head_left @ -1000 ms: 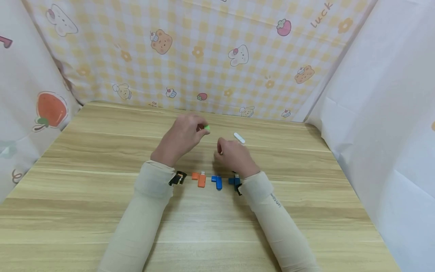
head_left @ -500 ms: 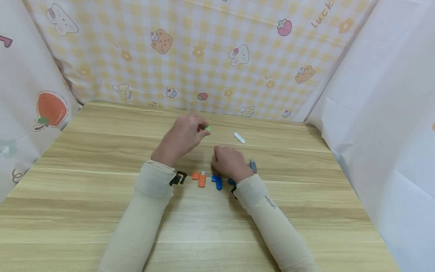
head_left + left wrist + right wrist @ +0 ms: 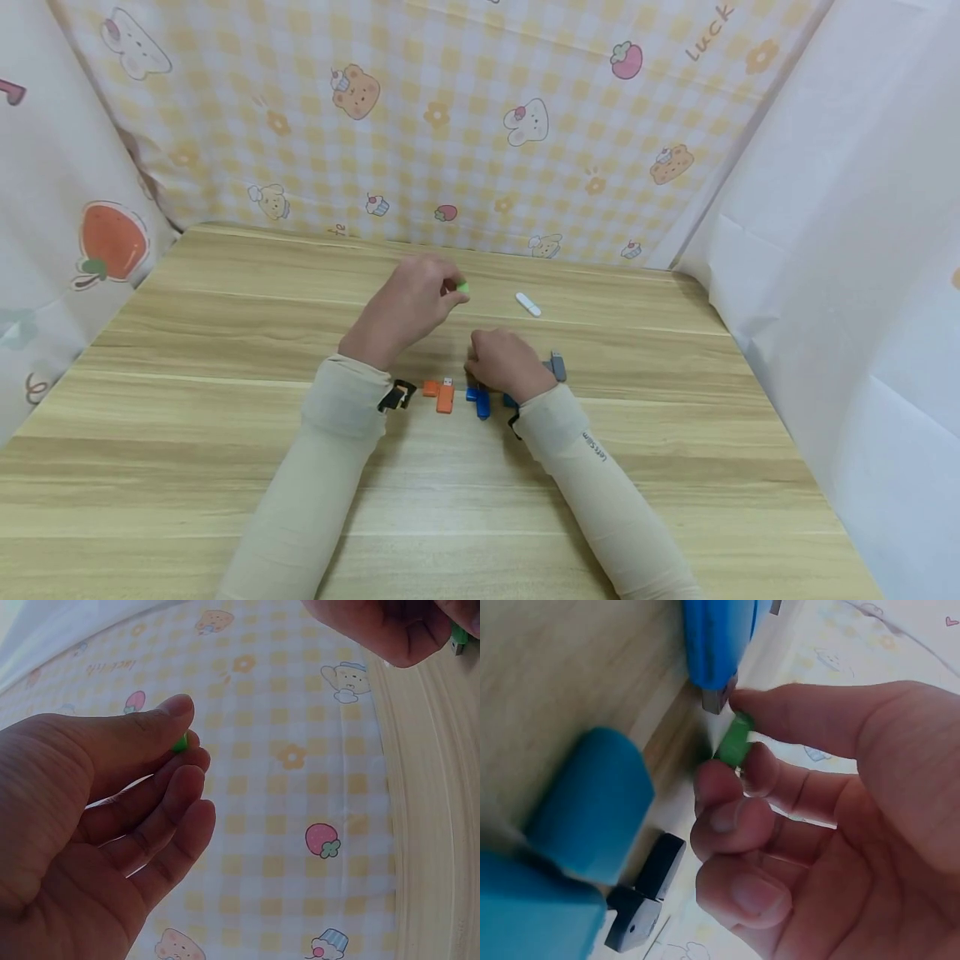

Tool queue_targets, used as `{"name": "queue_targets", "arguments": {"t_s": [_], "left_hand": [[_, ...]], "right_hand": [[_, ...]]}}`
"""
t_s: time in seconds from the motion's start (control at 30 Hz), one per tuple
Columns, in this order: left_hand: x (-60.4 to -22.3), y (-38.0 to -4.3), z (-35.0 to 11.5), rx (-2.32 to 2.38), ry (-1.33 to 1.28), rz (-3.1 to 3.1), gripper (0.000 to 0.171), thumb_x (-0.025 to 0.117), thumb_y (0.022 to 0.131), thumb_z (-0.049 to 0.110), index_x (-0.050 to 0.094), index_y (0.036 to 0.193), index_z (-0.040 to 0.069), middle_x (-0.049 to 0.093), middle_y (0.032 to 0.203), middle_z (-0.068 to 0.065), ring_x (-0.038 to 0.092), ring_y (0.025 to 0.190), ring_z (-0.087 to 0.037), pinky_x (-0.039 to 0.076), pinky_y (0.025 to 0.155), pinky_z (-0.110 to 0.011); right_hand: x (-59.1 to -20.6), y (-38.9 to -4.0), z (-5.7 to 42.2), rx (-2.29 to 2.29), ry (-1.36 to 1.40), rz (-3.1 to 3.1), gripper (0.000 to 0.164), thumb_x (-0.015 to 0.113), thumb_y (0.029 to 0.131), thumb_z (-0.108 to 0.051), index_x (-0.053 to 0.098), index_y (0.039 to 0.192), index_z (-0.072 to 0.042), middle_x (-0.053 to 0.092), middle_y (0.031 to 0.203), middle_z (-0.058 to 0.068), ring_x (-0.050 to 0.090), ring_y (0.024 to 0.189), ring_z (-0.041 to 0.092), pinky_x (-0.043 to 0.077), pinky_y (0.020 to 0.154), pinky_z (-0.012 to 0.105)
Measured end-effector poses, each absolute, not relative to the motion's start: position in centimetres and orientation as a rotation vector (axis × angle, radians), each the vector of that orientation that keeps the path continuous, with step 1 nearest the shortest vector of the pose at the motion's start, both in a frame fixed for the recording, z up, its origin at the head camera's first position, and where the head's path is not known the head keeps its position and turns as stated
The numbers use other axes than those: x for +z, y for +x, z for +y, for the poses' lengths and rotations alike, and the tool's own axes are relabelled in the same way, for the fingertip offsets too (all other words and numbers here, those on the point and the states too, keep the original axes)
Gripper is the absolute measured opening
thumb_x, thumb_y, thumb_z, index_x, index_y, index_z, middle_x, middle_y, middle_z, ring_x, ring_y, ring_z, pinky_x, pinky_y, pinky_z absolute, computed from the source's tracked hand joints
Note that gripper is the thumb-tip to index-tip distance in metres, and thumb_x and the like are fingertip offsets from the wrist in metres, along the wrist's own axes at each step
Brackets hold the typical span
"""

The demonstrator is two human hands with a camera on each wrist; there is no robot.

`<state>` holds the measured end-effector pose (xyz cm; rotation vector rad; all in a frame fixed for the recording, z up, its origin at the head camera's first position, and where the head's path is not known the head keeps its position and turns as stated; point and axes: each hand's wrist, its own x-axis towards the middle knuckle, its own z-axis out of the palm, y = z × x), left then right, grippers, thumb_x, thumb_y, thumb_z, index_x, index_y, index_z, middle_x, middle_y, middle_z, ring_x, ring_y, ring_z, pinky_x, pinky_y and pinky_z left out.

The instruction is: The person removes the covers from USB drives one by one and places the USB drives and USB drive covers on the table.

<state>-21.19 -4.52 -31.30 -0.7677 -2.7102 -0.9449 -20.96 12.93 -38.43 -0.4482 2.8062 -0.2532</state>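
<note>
My left hand (image 3: pixel 412 304) is raised over the far part of the table, pinching a small green cap (image 3: pixel 180 742) between thumb and forefinger; most of the cap is covered. Nearer the person, my right hand (image 3: pixel 506 362) pinches a green USB stick (image 3: pixel 735 740), whose metal plug shows in the left wrist view. Just beside the right fingertips lies a blue USB stick (image 3: pixel 483 405) with its blue cap (image 3: pixel 471 394) to the left. The right wrist partly covers a teal USB stick (image 3: pixel 532 915) and its teal cap (image 3: pixel 592 806).
On the wooden table (image 3: pixel 225 467), an orange USB stick (image 3: pixel 445 398) lies next to its orange cap (image 3: pixel 431 388). A grey USB stick (image 3: pixel 558 367) is right of the right hand. Farther back lies a white USB stick (image 3: pixel 528 304). A checked cloth (image 3: pixel 450 158) hangs behind.
My right hand has come toward the person and slightly left, uncovering the grey USB stick and covering more of the teal one. My left hand has shifted slightly right, still pinching the green cap.
</note>
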Motion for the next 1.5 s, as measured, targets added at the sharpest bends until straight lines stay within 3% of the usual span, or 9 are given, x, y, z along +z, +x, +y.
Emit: {"name": "queue_targets", "arguments": {"t_s": [0.27,0.53,0.8,1.1,1.2,1.33,1.5], "left_hand": [[-31.5,-21.3,-4.3,-0.925,-0.778,-2.715,0.014,0.077,0.101,0.009,0.081,0.110,-0.001,0.079,0.104,-0.013,0.073,0.094,-0.025,0.063,0.084,-0.036],[-31.8,-21.5,-4.3,-0.901,-0.776,-2.782,0.013,0.076,0.102,0.009,0.082,0.109,0.001,0.078,0.103,-0.012,0.069,0.095,-0.025,0.061,0.086,-0.038],[-32.5,-22.0,-3.9,-0.857,-0.767,-2.918,0.013,0.076,0.101,0.006,0.082,0.110,0.000,0.078,0.105,-0.012,0.067,0.095,-0.025,0.061,0.087,-0.039],[-34.8,-22.8,-2.7,-0.855,-0.772,-3.123,0.016,0.073,0.101,0.000,0.079,0.115,-0.005,0.078,0.114,-0.016,0.071,0.099,-0.027,0.063,0.092,-0.041],[-35.6,-22.6,-2.3,-0.909,-0.729,-3.184,0.017,0.068,0.099,-0.005,0.079,0.113,-0.004,0.076,0.108,-0.014,0.067,0.090,-0.026,0.061,0.082,-0.038],[-36.6,-22.4,-1.6,-0.915,-0.725,-3.236,0.018,0.063,0.096,-0.010,0.079,0.100,-0.002,0.068,0.088,-0.010,0.056,0.071,-0.021,0.049,0.063,-0.029],[-37.5,-22.3,-0.7,-0.801,-0.754,-3.252,0.016,0.064,0.098,-0.009,0.074,0.090,0.002,0.061,0.076,-0.007,0.051,0.064,-0.017,0.044,0.056,-0.025]], "right_hand": [[-38.3,-20.9,12.9,-0.240,-0.446,2.783,0.014,0.063,0.107,-0.011,0.067,0.095,-0.005,0.062,0.075,0.005,0.059,0.063,0.017,0.048,0.056,0.025],[-37.1,-21.0,13.9,-0.284,-0.448,2.759,0.025,0.061,0.110,-0.022,0.064,0.088,-0.009,0.052,0.069,-0.001,0.050,0.061,0.015,0.040,0.057,0.027],[-34.5,-21.4,16.4,-0.420,-0.422,2.796,0.022,0.061,0.111,-0.027,0.070,0.104,-0.008,0.066,0.080,0.004,0.056,0.065,0.016,0.047,0.061,0.029],[-32.7,-21.5,19.0,-0.479,-0.435,2.853,0.026,0.060,0.112,-0.029,0.072,0.106,-0.006,0.064,0.077,0.003,0.054,0.066,0.017,0.047,0.064,0.030],[-32.3,-21.5,19.5,-0.499,-0.418,2.864,0.026,0.061,0.111,-0.030,0.071,0.106,-0.006,0.060,0.074,0.002,0.054,0.066,0.018,0.046,0.063,0.030],[-32.0,-21.6,20.0,-0.541,-0.408,2.864,0.025,0.062,0.111,-0.029,0.070,0.105,-0.006,0.057,0.074,0.002,0.053,0.066,0.018,0.044,0.061,0.029],[-31.9,-21.6,20.4,-0.569,-0.401,2.866,0.025,0.062,0.111,-0.029,0.070,0.103,-0.006,0.056,0.073,0.002,0.050,0.064,0.017,0.042,0.059,0.028]]}}
